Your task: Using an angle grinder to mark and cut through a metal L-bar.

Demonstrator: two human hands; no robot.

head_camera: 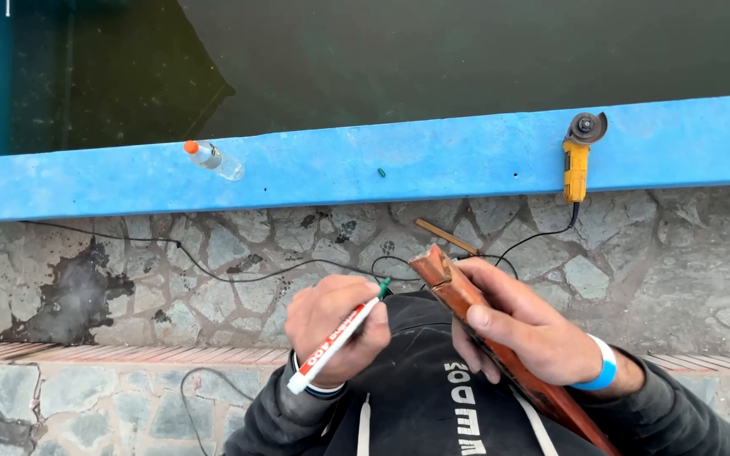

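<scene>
- The left hand [335, 325] is closed in a fist around a red and white marker [337, 336], which lies slanted across the knuckles with its green tip up and to the right and its white end down by the wrist.
- The right hand [521, 325] is clamped on a long reddish-brown wooden piece [449, 281]; the thumb lies along its near side and the fingers wrap over the top.
- The wooden piece runs at a slant from its squared upper end, just right of the marker's tip, down past the right wrist toward the bottom edge of the view.
- The two hands are near each other but not touching; the marker's tip sits just beside the upper end of the wood.
- A blue wristband [603, 364] circles the right wrist, and both hands hover above a dark hooded garment.
- Below the hands lies stone paving [247, 295] with a black cable [238, 274] snaking over it and a thin wooden strip [445, 236] lying loose.
- Beyond it, a blue ledge [433, 156] carries a yellow angle grinder [578, 156] at the right and a clear bottle with an orange cap [213, 158] lying on its side at the left.
- Past the ledge is dark water.
</scene>
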